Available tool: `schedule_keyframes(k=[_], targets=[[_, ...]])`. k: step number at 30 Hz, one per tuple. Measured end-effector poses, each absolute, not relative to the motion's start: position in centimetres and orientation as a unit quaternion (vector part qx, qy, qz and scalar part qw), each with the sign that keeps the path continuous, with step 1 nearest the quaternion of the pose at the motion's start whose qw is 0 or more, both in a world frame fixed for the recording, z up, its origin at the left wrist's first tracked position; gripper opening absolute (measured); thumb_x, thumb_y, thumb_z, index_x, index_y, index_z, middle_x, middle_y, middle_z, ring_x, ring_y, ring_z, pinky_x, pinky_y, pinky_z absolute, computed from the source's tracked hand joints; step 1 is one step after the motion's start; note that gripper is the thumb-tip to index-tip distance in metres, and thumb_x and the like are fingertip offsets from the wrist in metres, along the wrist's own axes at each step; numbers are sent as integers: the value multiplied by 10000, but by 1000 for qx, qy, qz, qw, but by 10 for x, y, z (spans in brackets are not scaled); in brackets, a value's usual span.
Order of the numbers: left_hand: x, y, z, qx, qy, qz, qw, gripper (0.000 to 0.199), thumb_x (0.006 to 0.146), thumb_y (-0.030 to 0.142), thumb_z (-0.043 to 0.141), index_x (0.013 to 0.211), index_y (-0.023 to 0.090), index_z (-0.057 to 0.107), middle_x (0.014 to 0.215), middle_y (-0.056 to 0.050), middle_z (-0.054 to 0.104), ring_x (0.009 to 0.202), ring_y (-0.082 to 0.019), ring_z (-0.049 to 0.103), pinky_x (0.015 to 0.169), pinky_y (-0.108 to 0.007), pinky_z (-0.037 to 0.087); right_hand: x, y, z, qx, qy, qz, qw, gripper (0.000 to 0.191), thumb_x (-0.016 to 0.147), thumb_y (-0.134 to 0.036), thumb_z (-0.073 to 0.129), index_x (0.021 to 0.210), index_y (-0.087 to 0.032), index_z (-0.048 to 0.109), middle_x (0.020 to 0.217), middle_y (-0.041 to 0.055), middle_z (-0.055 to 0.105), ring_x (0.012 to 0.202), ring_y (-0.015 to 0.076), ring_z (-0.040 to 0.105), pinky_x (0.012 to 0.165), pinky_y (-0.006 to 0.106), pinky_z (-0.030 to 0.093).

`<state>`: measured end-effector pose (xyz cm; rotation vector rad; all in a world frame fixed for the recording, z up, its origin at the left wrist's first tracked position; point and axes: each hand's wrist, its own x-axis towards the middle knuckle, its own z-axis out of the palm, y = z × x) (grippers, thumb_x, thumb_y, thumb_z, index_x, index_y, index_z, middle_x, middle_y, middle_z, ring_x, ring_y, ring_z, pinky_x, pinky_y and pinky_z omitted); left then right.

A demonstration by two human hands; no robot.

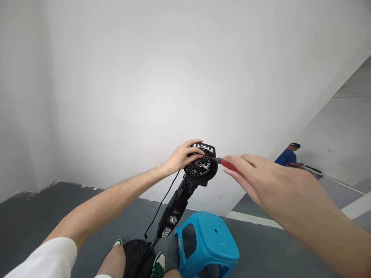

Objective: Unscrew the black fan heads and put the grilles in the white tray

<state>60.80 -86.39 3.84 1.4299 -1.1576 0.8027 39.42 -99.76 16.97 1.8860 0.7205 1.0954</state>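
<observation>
A black pedestal fan stands in front of me, its motor head (199, 165) showing no blades or guard. My left hand (185, 154) grips the upper left of this head, with fingertips close to the screwdriver's tip. In my right hand (261, 173) is a screwdriver (226, 163) with a red handle, its thin shaft pointing left against the front of the head. Whether a screw sits under the tip is too small to tell. Below the head, the fan's control column (174, 216) carries a round knob and slants down to a black base (136, 255).
A blue plastic stool (216, 235) stands right of the fan column. A black power cord (162, 202) hangs left of it. The white wall (139, 96) rises behind. At the far right, another person (286, 155) in a blue top holds something long.
</observation>
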Motion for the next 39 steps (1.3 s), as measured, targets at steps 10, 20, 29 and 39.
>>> schedule_keyframes(k=[10,20,29,39], targets=[[607,-862,37,610,-489,302,546,168,996,240,582,1062,235,737,1493,-88,575,1403,-238,547,1210,-484,432,402,-973,184,851,143,337,377,343,1033,-441,364,969,-202,602,449,-2,472,358,147,288,461,271,131],[605,-870,48,590,-400,179,678,378,938,206,536,1315,224,560,1454,-84,605,1354,-237,565,1208,-462,417,410,-959,193,859,132,285,404,305,1014,-429,393,1045,-198,590,534,11,583,373,144,339,474,261,155],[606,-888,38,547,-393,170,719,289,1004,311,520,1267,211,585,1347,-59,665,1287,-192,605,1188,-362,429,410,-944,198,856,123,242,440,307,1017,-401,404,1142,-183,580,525,7,586,389,159,377,460,261,165],[616,-883,44,625,-428,211,617,291,1038,407,439,1266,281,567,1234,-16,708,1189,-214,661,1123,-397,477,419,-968,199,910,148,232,311,221,986,-396,423,1050,-220,542,604,-6,636,397,152,414,470,264,203]])
